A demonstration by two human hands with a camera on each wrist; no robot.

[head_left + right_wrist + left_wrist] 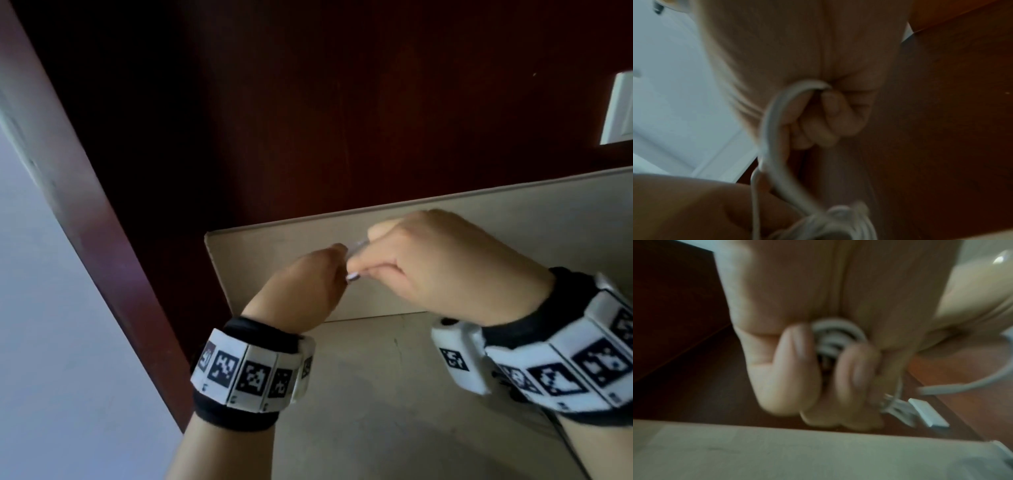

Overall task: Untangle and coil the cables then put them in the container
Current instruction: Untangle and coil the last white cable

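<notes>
White, round-sectioned cable (835, 334) is wound into a small tight coil inside the left hand (301, 284), whose fingers curl around it. Just right of it, the right hand (445, 263) pinches a loose loop, both above the beige cardboard box (513, 212). Checkered marker wristbands (250, 370) circle both wrists.

- Dark reddish-brown wood panel (308, 102) fills the upper part of the head view; its grain is faint in the low light.
- Pale wall (51, 325) at left, meeting the wood along a slanted edge.
- White wall plate (620, 109), cut off at the right border, set on the wood.
- White plug-like piece (929, 413) against the wood in the left wrist view; blurred, type unclear.
</notes>
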